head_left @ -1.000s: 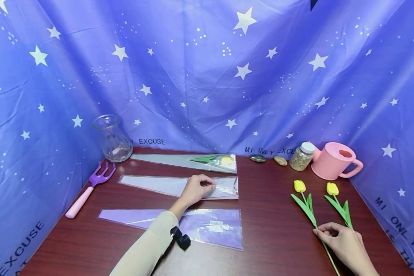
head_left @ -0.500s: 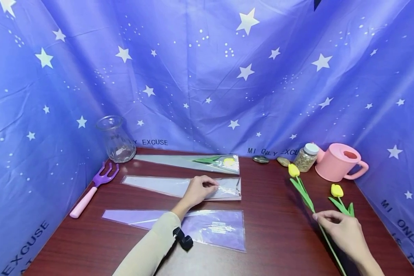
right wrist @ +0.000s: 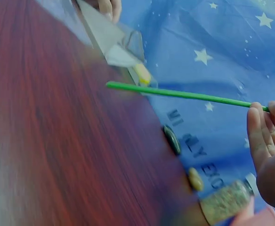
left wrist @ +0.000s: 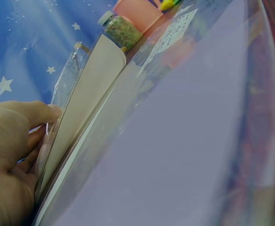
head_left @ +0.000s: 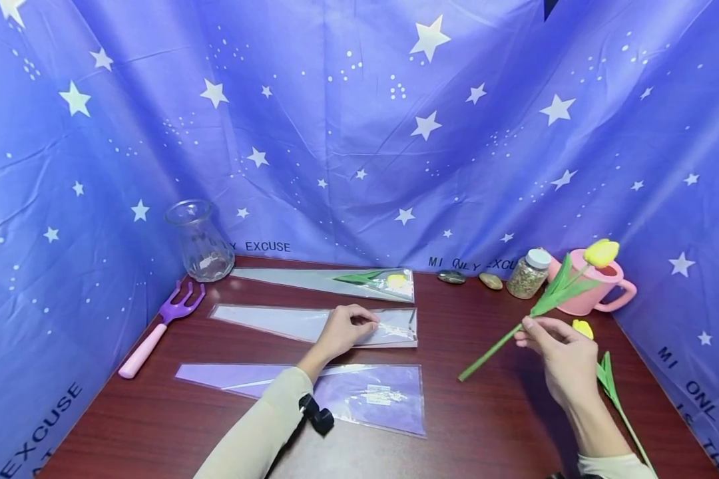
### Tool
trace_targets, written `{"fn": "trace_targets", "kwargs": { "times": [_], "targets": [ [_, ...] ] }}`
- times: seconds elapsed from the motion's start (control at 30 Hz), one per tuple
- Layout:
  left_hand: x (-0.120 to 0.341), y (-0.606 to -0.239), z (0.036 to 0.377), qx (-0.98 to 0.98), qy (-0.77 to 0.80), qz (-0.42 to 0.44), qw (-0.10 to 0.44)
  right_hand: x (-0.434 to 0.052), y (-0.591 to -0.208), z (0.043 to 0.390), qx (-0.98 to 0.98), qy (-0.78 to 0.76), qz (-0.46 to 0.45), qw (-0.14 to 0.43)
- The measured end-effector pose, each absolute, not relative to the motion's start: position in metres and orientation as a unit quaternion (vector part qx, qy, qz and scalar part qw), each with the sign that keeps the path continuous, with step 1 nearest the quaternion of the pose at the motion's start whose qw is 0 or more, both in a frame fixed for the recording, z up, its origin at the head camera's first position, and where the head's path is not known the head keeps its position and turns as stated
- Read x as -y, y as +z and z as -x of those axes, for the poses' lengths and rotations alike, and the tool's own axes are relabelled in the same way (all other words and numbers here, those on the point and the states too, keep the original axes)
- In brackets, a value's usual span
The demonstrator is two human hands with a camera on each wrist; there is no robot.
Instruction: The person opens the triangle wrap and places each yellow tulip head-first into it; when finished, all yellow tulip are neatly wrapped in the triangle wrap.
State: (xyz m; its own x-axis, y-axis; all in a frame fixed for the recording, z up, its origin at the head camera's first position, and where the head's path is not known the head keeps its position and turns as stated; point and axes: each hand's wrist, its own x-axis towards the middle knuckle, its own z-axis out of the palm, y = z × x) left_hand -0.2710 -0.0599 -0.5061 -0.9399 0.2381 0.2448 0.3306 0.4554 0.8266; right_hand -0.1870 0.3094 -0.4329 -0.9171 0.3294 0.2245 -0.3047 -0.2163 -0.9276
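Note:
My right hand (head_left: 560,356) pinches an artificial yellow tulip (head_left: 554,293) by its green stem, raised over the table's right side. The stem's cut end points left and down, and the bloom overlaps the watering can. In the right wrist view, thumb and fingertips grip the stem (right wrist: 184,95). My left hand (head_left: 343,329) pinches the clear film of the middle flower sleeve (head_left: 263,320), near its wide right end. The left wrist view shows this sleeve's film (left wrist: 64,89) lifted away from its pale backing (left wrist: 93,77). A second yellow tulip (head_left: 609,380) lies beside my right forearm, partly hidden.
Behind lies another sleeve (head_left: 281,278) with a yellow tulip (head_left: 398,281) inside. A purple sleeve (head_left: 216,376) lies in front. At left are a glass vase (head_left: 206,253) and a hand rake (head_left: 150,342). Two stones, a jar (head_left: 527,274) and a pink watering can (head_left: 581,299) line the back right.
My right hand has lifted the tulip off the table and turned it, so the bloom now points right and the stem end left. The left hand keeps its hold on the sleeve.

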Motion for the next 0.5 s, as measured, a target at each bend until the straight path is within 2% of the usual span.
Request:
{"fn": "trace_targets", "kwargs": {
  "times": [0.1,0.3,0.5],
  "targets": [
    [0.060,-0.506,0.271,0.850,-0.498,0.165,0.047,-0.299,-0.436,0.196,0.544,0.813,0.000,0.207],
    [0.060,-0.506,0.272,0.851,-0.496,0.168,0.048,-0.281,-0.448,0.211,0.463,0.859,0.048,0.214],
    [0.060,-0.507,0.271,0.851,-0.499,0.159,0.041,-0.263,-0.461,0.216,0.456,0.865,0.069,0.197]
  ]
}}
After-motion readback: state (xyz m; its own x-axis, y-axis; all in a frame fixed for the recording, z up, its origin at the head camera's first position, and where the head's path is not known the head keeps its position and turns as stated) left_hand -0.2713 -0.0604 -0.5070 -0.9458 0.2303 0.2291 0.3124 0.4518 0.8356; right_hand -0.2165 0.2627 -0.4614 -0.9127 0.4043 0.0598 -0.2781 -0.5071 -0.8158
